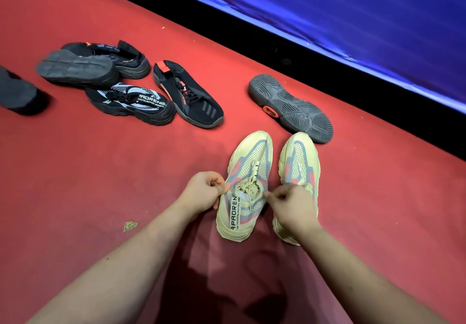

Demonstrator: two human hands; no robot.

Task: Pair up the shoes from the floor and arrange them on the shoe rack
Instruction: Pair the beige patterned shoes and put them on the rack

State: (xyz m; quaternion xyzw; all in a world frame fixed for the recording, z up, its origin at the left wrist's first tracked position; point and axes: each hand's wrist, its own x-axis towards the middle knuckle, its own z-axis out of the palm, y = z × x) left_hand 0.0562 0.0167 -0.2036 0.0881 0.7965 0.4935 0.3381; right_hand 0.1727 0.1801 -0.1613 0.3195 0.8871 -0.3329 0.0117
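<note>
Red carpet (88, 197) bears scattered dark shoes (131, 102); hands pinch yellow shoe (245, 185).

Both hands, left (204, 190) and right (292, 206), pinch the opening of one yellow shoe (245, 185) beside its mate (300, 162) on red carpet (100, 172).

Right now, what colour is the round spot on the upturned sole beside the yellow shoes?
Orange-red; the spot on the grey sole shows best in head view.
</note>
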